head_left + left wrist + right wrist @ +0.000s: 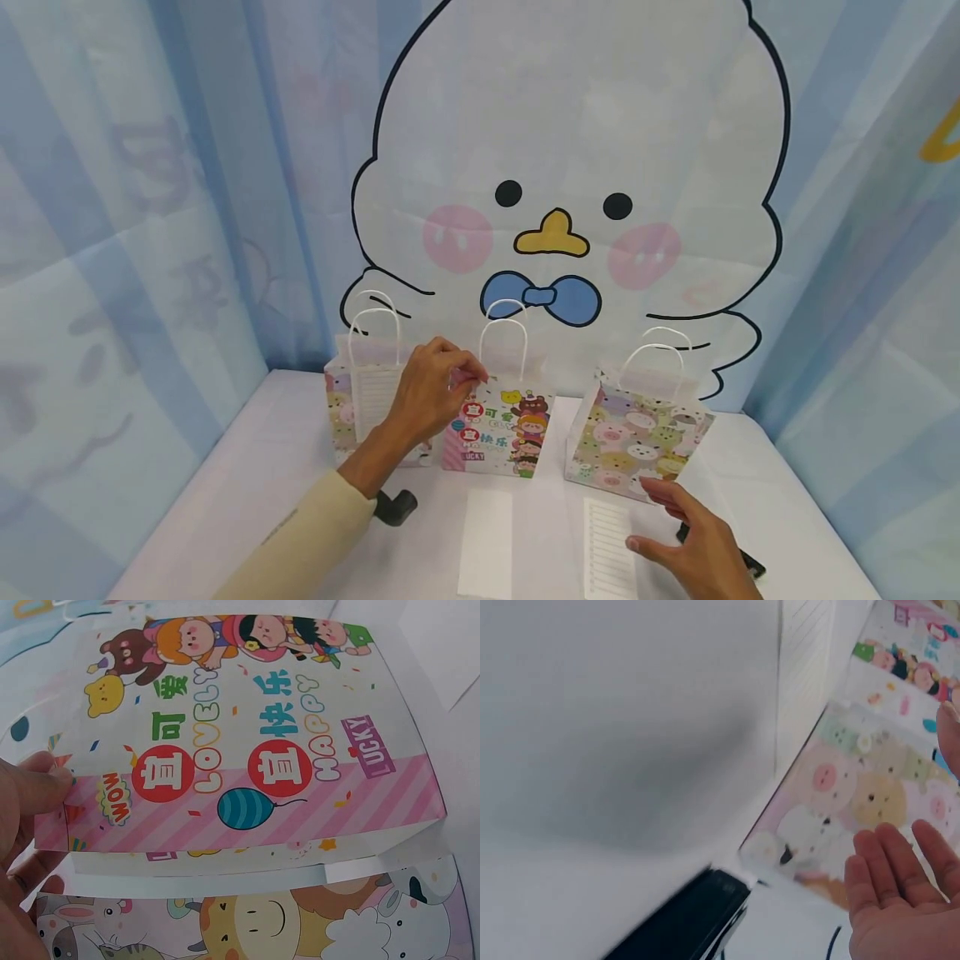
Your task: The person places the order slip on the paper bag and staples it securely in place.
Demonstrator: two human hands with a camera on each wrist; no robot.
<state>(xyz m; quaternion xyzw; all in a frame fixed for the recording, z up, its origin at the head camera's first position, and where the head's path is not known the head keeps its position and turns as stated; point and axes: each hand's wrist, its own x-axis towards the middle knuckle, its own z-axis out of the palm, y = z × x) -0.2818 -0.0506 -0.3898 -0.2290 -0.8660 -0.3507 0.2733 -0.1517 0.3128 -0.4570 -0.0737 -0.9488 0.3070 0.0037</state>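
Note:
Three paper gift bags with white handles stand in a row in the head view. My left hand (433, 387) pinches the upper left edge of the middle bag (498, 467), which has cartoon figures and a pink striped side. In the left wrist view the thumb (37, 787) lies on this bag's printed front, with fingers behind the edge. My right hand (701, 537) is held apart from things, fingers spread from the thumb, in front of the right bag (637, 437) with animal faces. A lined paper strip (609, 546) lies beside it. The left bag (342, 404) is partly behind my left hand.
A lined strip (371, 400) is against the left bag's front. A blank white strip (485, 542) lies on the white table (427, 558). Beneath my right hand is a black stapler (697, 915). A black object (397, 507) is partly hidden by my left sleeve.

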